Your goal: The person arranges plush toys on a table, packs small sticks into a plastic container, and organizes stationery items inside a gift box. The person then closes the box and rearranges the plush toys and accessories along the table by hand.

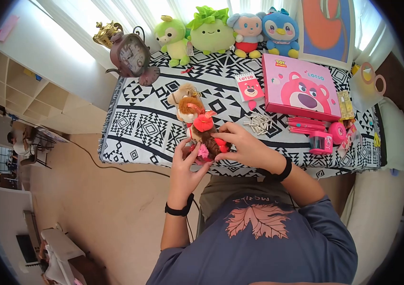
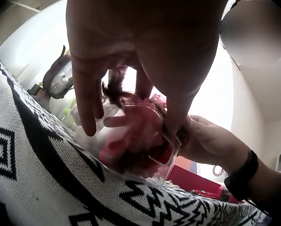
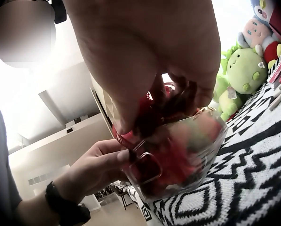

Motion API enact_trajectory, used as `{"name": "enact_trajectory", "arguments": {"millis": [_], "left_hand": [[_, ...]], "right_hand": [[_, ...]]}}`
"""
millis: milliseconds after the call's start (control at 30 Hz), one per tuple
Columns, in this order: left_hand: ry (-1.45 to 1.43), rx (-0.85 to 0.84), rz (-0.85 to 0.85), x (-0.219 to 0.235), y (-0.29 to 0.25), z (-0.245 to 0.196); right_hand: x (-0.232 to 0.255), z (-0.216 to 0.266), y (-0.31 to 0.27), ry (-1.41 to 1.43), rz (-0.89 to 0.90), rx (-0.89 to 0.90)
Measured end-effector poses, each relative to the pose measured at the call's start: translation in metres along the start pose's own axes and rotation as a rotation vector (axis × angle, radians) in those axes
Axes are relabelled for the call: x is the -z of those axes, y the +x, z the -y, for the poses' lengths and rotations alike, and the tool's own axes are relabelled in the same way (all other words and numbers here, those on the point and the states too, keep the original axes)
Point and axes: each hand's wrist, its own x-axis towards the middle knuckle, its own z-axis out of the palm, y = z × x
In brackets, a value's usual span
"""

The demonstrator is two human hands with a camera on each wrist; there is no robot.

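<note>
Near the table's front edge, both hands are on a clear plastic container (image 2: pixel 161 176) with red and pink items inside, also in the right wrist view (image 3: pixel 178 181). Brown hair-like and red pieces (image 1: pixel 204 122) show at its top in the head view. The left hand (image 1: pixel 185 168) grips its left side, fingers bent over the pink part (image 1: pixel 203 151). The right hand (image 1: pixel 249 146) grips the other side, thumb and fingers around the brown and red part. Small plush pieces (image 1: pixel 186 97) touch or adjoin it behind. The fingers partly hide the contents.
A pink box (image 1: pixel 301 88), notepad (image 1: pixel 249 87), white sticks (image 1: pixel 259 123) and pink sharpener (image 1: pixel 321 143) lie to the right. Plush toys (image 1: pixel 211 31) and a clock (image 1: pixel 130 54) stand at the back. Patterned cloth (image 1: pixel 140 102) covers the table.
</note>
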Motion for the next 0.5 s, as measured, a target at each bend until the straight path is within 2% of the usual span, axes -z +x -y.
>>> {"name": "enact_trajectory", "arguments": {"millis": [33, 67, 100, 133, 167, 200, 233, 267, 300, 367, 400, 433, 467, 500], "left_hand": [[0.046, -0.017, -0.005, 0.000, 0.000, 0.000], [0.091, -0.037, -0.009, -0.001, -0.001, 0.000], [0.088, -0.047, 0.002, -0.002, -0.002, -0.002], [-0.074, 0.059, -0.034, -0.005, -0.003, -0.006], [-0.236, 0.164, -0.066, -0.007, -0.002, -0.009], [-0.122, 0.064, -0.035, -0.010, -0.001, 0.004], [-0.126, 0.049, -0.014, -0.009, 0.001, 0.006], [-0.218, 0.149, 0.046, -0.007, 0.003, 0.007], [-0.305, 0.249, 0.107, -0.007, 0.007, 0.008], [-0.320, 0.212, 0.092, -0.005, 0.019, 0.008], [-0.331, 0.202, 0.126, -0.002, 0.027, 0.017], [-0.342, 0.194, 0.161, 0.001, 0.035, 0.023], [-0.315, 0.226, 0.198, 0.008, 0.047, 0.008], [-0.357, 0.169, 0.204, 0.007, 0.056, 0.023]], "right_hand": [[-0.001, -0.001, -0.002, -0.097, -0.023, 0.084], [-0.001, 0.000, -0.006, -0.099, -0.031, 0.076], [-0.001, 0.004, -0.011, 0.046, -0.074, -0.049], [0.003, 0.009, -0.014, 0.187, -0.124, -0.172], [0.011, 0.013, -0.016, 0.178, -0.145, -0.180], [0.020, 0.019, -0.018, 0.189, 0.035, -0.370], [0.027, 0.025, -0.021, 0.207, 0.215, -0.559], [0.031, 0.033, -0.020, 0.356, 0.341, -0.596], [0.025, 0.031, -0.023, 0.357, 0.315, -0.604], [-0.006, 0.014, -0.035, 0.359, 0.175, -0.392], [-0.025, 0.003, -0.038, 0.365, 0.087, -0.353], [-0.030, 0.004, -0.034, 0.366, 0.065, -0.362], [-0.033, 0.005, -0.027, 0.330, 0.048, -0.359], [-0.036, 0.005, -0.022, 0.295, 0.034, -0.356]]}}
